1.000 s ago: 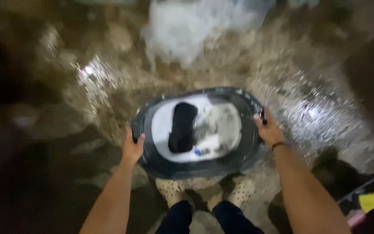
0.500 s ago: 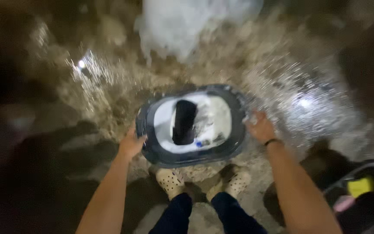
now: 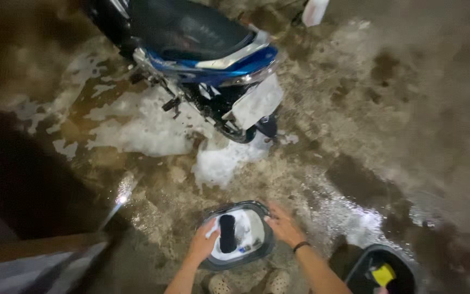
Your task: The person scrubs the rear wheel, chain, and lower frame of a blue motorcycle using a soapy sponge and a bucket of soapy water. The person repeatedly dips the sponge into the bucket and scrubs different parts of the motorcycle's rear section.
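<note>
a grey basin with a white inside and a black object in it sits low over wet ground, just above the person's shoes. the left hand curls its fingers over the near left rim; the right hand lies on the right rim, fingers spread. foam lies beyond, under a blue scooter. a black bucket stands at right.
</note>
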